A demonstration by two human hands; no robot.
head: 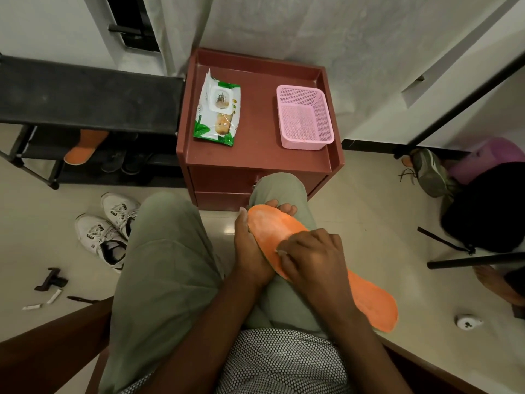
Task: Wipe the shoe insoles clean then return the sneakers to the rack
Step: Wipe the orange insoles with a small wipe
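Hands [252, 245] [309, 251] grip orange insole [369, 297]; wipes pack [217, 109] lettering unreadable

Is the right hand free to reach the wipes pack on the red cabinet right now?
Probably not yet: the right hand is pressing a wipe on the orange insole. Nothing blocks the way to the wipes pack on the cabinet.

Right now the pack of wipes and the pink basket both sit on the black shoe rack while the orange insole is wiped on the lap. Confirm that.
Not quite. The head view shows the pack of wipes and the pink basket on the red-brown cabinet, beside the black shoe rack. The orange insole is indeed being wiped on the lap.
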